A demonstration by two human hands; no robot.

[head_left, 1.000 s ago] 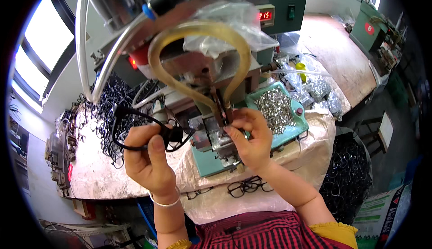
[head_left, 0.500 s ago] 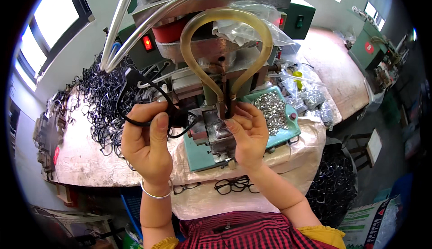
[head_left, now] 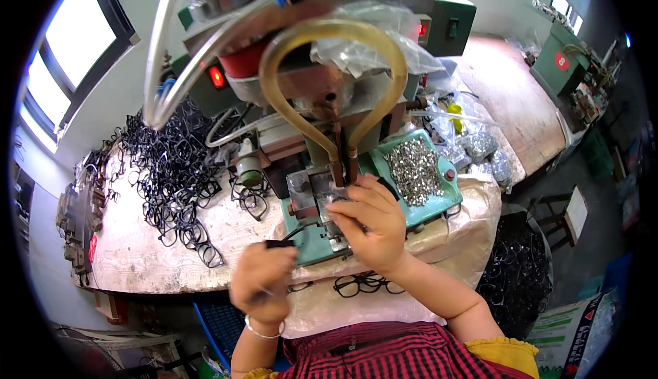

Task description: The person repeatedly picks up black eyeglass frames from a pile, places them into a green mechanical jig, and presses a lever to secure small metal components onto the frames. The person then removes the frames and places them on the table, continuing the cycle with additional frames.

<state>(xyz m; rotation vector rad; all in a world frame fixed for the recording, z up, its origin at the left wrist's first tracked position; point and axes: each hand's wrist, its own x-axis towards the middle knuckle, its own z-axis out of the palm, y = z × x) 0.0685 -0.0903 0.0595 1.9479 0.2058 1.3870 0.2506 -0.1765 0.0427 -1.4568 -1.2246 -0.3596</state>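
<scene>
My left hand (head_left: 262,284) is smeared by motion, low in front of the machine, its fingers curled. At its fingertips is a dark block (head_left: 279,244), with a thin dark rod running toward the machine's fixture; I cannot make out which part is gripped. My right hand (head_left: 373,225) has its fingers bent together at the metal fixture (head_left: 301,190), just below the two copper-coloured electrodes (head_left: 345,170). What its fingertips hold is hidden. A black piece (head_left: 388,188) shows beside its fingers.
A yellowish hose (head_left: 334,29) loops over the fixture. The green tray (head_left: 449,181) holds many small metal parts. Black eyeglass frames are heaped (head_left: 175,166) at left; several more (head_left: 363,284) lie by the table's front edge. Plastic bags (head_left: 476,147) lie at right.
My left hand has dropped from beside the fixture to below it, and the eyeglass frame it held up no longer shows there. The right hand's fingers have shifted slightly down at the fixture.
</scene>
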